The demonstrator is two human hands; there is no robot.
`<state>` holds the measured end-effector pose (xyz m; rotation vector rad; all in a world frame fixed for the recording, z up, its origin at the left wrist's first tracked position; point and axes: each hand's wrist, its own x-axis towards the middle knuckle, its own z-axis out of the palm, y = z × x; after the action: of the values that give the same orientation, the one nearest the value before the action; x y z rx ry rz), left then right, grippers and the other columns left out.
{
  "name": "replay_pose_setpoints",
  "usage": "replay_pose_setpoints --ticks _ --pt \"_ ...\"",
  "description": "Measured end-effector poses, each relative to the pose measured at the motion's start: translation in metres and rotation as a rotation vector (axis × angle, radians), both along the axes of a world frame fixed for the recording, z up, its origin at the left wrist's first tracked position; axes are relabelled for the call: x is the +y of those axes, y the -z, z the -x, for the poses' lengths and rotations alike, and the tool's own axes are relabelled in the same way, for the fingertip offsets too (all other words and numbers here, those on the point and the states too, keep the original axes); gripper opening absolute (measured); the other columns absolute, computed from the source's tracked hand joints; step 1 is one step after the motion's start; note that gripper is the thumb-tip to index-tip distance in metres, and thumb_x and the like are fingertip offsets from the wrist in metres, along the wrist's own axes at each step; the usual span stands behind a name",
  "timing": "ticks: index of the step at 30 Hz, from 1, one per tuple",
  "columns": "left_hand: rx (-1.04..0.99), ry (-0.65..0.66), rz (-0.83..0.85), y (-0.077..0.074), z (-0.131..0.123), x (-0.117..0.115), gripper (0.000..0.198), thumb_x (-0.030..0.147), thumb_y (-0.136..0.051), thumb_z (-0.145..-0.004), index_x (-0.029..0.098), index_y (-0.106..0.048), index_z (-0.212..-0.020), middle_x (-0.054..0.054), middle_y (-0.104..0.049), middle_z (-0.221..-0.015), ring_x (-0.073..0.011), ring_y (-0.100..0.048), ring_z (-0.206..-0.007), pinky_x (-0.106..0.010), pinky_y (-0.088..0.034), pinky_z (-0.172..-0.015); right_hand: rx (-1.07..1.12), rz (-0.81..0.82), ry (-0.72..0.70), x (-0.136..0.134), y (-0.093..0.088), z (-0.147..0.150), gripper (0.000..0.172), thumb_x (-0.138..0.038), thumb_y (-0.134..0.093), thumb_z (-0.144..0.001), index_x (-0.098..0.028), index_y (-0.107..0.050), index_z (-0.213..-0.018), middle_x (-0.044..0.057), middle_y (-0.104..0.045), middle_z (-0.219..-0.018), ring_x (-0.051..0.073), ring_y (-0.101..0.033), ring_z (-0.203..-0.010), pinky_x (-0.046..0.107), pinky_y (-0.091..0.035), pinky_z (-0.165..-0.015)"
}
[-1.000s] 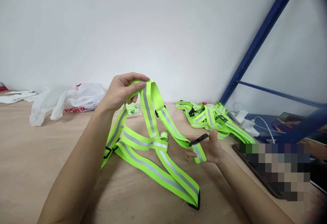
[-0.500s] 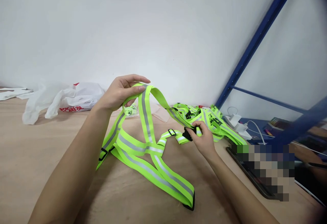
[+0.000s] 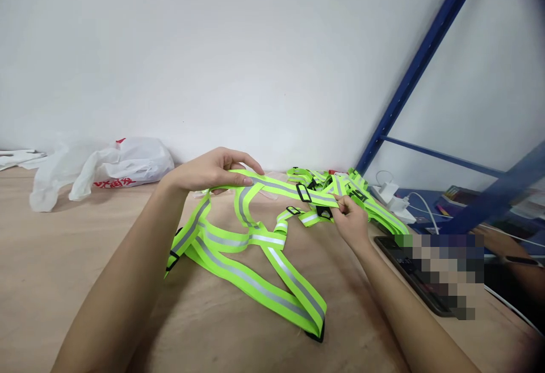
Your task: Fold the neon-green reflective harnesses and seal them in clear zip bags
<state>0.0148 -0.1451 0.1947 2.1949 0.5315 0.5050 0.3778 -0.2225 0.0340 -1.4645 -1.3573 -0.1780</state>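
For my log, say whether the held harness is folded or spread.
Spread: the reflective harness hangs in wide open loops, with one strap drawn straight between the left hand and right hand.

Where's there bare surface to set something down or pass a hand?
The widest bare patch of tan surface lies left of the left forearm, before the white bag. A smaller one sits between the forearms, nearer the viewer than the reflective harness. Crowded: the right side, with right hand, strap pile, phone and blue frame.
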Motion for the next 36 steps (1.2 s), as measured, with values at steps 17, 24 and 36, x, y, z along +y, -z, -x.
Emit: replay_pose_setpoints --ticks 17,24,36 --pt "-0.027 -0.044 0.01 0.009 -0.013 0.003 0.03 0.04 -0.069 -0.087 0.021 -0.069 -0.11 0.005 -0.045 -0.055 -0.008 -0.043 -0.042 -0.018 -0.032 -0.037 0.972 -0.075 -0.354 0.002 -0.013 0.009 0.041 -0.026 -0.083 -0.06 -0.025 -0.055 -0.09 0.001 -0.074 -0.099 0.021 -0.069 -0.072 0.03 -0.056 -0.048" --pt "-0.091 -0.101 -0.023 0.008 -0.012 0.002 0.027 0.038 -0.072 -0.085 0.02 -0.072 -0.104 0.005 -0.047 -0.055 -0.0068 -0.04 -0.042 -0.018 -0.032 -0.038 0.948 0.115 -0.459 0.004 -0.012 0.006 0.029 -0.034 -0.075 -0.065 -0.021 -0.068 -0.09 0.003 -0.073 -0.093 0.024 -0.069 -0.091 0.039 -0.058 -0.078" --pt "-0.352 -0.156 -0.037 -0.002 0.015 0.003 0.023 0.041 -0.078 -0.079 0.02 -0.073 -0.086 0.002 -0.055 -0.055 -0.0049 -0.038 -0.038 -0.019 -0.029 -0.035 0.375 0.279 -0.565 -0.012 -0.019 0.021 0.039 -0.06 -0.065 -0.082 -0.023 -0.055 -0.086 0.002 -0.062 -0.084 0.021 -0.058 -0.08 0.033 -0.047 -0.074"
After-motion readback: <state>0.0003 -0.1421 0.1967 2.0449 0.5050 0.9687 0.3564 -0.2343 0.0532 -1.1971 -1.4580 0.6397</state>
